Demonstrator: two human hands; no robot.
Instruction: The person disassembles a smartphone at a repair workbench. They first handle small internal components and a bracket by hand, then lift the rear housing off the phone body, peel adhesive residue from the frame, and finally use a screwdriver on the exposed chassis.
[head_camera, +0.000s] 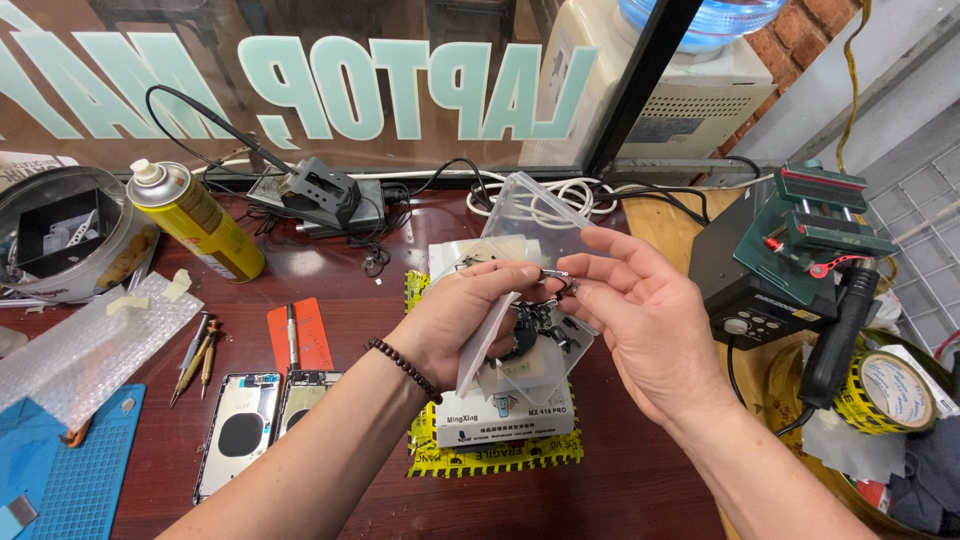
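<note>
Here, tiny silvery metal part (557, 279) between both hands' fingers (520, 272).

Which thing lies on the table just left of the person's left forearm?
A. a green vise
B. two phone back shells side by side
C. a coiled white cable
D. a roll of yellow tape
B: the two phone back shells lie flat on the red-brown table beside the left forearm, while the left hand and right hand meet over a clear plastic box.

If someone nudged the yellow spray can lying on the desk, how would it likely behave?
The yellow spray can lies on its side, so its round body would probably roll. It looks like rigid metal, unlikely to flex. Nearby cables might stop it.
</note>
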